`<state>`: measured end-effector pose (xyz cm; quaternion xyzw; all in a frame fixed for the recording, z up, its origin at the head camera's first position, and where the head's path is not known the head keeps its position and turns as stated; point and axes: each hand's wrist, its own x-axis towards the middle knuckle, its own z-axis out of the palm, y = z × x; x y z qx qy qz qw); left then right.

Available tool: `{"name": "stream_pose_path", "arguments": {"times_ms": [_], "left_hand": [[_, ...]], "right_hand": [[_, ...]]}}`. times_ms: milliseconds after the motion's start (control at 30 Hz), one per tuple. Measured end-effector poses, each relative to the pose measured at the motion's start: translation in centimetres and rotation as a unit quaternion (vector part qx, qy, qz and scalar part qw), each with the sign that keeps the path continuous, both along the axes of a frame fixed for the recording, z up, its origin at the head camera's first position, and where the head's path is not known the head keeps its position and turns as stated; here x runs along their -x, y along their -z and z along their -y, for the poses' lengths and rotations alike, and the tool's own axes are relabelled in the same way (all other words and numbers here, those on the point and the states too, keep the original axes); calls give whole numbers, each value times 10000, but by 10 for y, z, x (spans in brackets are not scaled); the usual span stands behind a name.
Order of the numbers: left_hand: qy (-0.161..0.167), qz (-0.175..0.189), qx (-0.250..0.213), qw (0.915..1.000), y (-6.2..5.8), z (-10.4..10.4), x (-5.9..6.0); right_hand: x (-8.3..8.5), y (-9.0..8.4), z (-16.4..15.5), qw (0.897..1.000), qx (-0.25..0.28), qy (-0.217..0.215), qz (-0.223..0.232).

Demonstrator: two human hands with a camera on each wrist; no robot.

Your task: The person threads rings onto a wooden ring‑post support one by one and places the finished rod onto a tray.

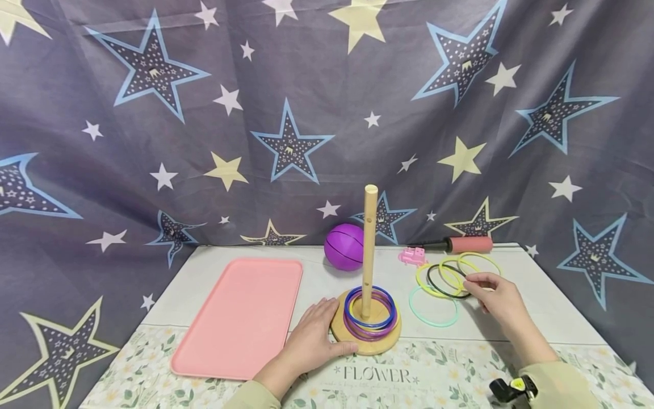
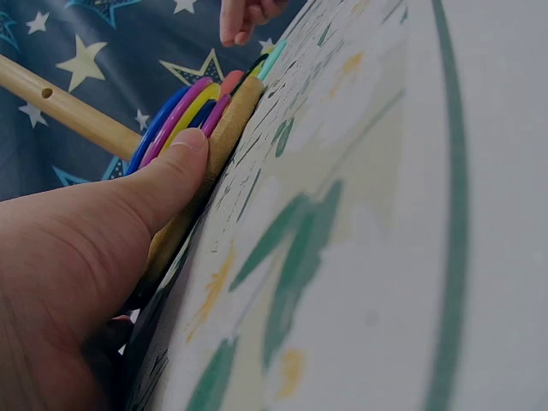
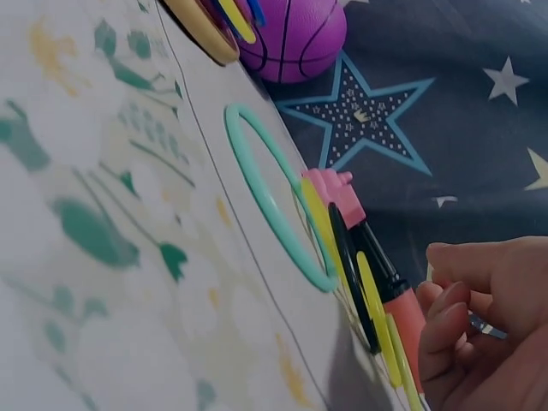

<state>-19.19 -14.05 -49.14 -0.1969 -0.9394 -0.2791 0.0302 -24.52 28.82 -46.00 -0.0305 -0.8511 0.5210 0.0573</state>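
A wooden ring-toss stand (image 1: 368, 244) has an upright post on a round base (image 1: 380, 346). Blue, purple and yellow rings (image 1: 372, 328) lie round the foot of the post. With its thumb at the front and fingers along the left rim, my left hand (image 1: 311, 338) holds the base. In the left wrist view its thumb (image 2: 175, 171) lies against the base edge by the rings. Loosely bent, my right hand (image 1: 495, 298) hovers over the loose rings, with no ring visibly gripped. Beneath and beside it lie a mint ring (image 1: 413, 312), a black ring (image 3: 353, 282) and several yellow rings (image 1: 420, 281).
A pink tray (image 1: 237, 324) lies left of the stand. Behind the post sits a purple ball (image 1: 343, 247). Toward the back right are a small pink toy (image 1: 413, 256) and a red pump with a black end (image 1: 470, 245). A star-patterned cloth (image 1: 306, 68) hangs along the table's back edge.
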Motion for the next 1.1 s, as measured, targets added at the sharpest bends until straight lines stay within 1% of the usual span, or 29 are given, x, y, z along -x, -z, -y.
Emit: {"name": "stream_pose_path", "arguments": {"times_ms": [233,367,600,733,833,1100], "left_hand": [[16,-51,17,10000,2,1,2],[29,-58,11,10000,1,1,3],[23,-48,-56,10000,-1,1,3],[46,-39,-42,10000,-1,1,2],[62,-32,-28,10000,-1,1,2],[66,-16,-45,10000,1,1,2]], "right_hand": [[6,4,-12,9980,16,629,-36],[8,5,-16,9959,96,903,19],[9,9,-27,9927,360,1152,-59],[11,12,-37,9880,607,1420,62],[13,13,-43,9853,749,1532,123],[21,16,-57,9831,660,1703,118]]}}
